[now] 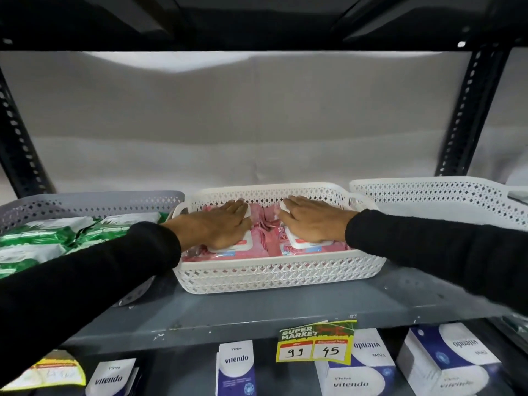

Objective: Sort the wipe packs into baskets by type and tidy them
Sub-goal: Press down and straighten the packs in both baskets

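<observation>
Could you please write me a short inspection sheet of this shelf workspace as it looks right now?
Surface: grey metal shelf, scuffed, carrying three baskets side by side.
Job's things: pink wipe packs fill the middle white basket; green wipe packs lie in the grey basket on the left; right white basket, contents not visible.
Clutter: nothing seen on the shelf itself.
Grips: left hand and right hand lie flat, palms down, on the pink packs.
Cables: nothing seen.
Surroundings: price tag on the shelf edge; white and blue boxes on the level below.
</observation>
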The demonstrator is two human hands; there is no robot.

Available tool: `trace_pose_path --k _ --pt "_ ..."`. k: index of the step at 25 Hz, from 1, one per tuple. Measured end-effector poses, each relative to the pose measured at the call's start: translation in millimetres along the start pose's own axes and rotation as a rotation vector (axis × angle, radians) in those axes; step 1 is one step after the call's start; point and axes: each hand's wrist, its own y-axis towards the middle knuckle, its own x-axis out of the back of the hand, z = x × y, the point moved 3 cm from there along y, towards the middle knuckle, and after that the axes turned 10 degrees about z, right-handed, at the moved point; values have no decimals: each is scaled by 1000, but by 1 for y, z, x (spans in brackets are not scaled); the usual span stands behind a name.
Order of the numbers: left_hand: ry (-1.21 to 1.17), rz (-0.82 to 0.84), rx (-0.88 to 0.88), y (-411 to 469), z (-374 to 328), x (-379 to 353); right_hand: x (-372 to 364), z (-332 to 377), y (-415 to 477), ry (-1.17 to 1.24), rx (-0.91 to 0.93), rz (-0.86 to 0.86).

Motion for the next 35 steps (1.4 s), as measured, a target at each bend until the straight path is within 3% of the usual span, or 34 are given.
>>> trace_pose_path --k 9,11,13,15,19,26,35 --pt "2 4 -30 -10 -1 4 8 9 -4 69 -63 129" --pt "-63 -143 -149 -35 7 19 34 42 -6 138 20 -125" --pt "-154 -374 -223 -77 34 34 62 90 -11 177 218 -422" --pt "-163 -516 -222 -120 82 37 78 142 -12 246 402 -565" --pt "-172 -461 -174 -181 181 13 79 230 15 209 462 -436" --pt "-25 -93 -60 -200 268 -30 46 305 54 -86 398 -62" --pt "-106 -82 -79 -204 288 -47 40 313 56 -29 354 -14"
